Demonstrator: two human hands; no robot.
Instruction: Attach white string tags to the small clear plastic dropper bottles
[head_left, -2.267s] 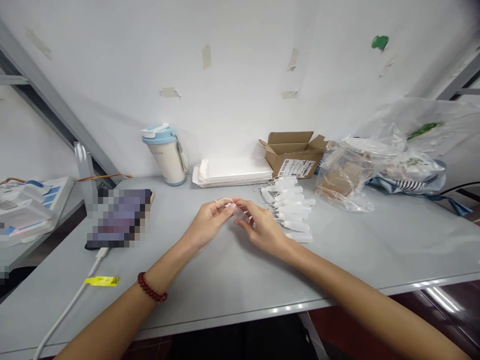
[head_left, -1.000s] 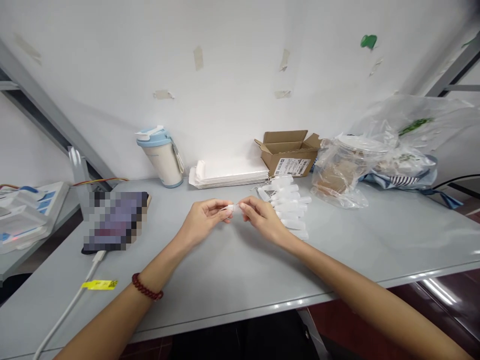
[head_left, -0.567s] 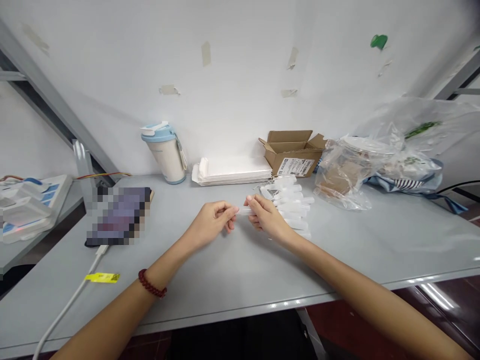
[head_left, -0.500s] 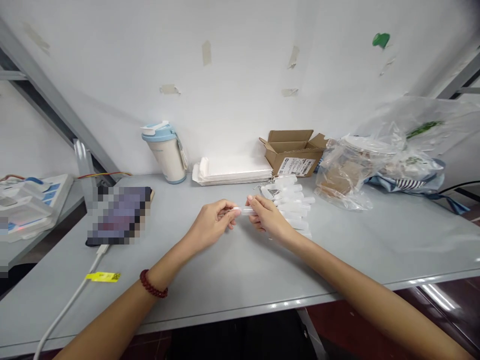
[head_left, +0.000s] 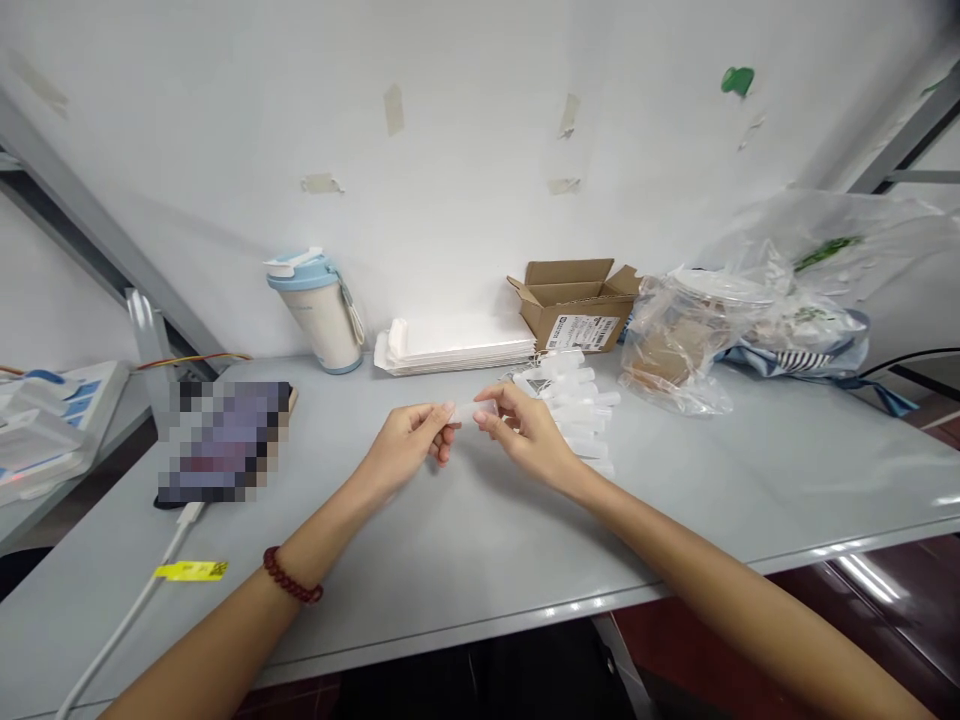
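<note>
Between my two hands is a small translucent white plastic tube [head_left: 466, 412], held level above the table. My left hand [head_left: 405, 446] pinches its left end between thumb and fingers. My right hand [head_left: 531, 436] is closed on its right end, thumb below and forefinger above. The fingers cover both ends of the tube. Just beyond my right hand lies a pile of similar white plastic pieces [head_left: 581, 400], several with thin strings on them, partly hidden by that hand.
Along the wall stand a cream and blue tumbler [head_left: 321, 315], a stack of flat white cartons [head_left: 457, 350], an open cardboard box [head_left: 577, 310] and a clear plastic bag [head_left: 675, 350]. A phone [head_left: 229, 440] with a white cable [head_left: 124, 620] lies on the left of the grey table [head_left: 450, 570].
The right fingers have shifted along the tube, so more of its wider body shows between my hands. The whole view has turned slightly to the right.
</note>
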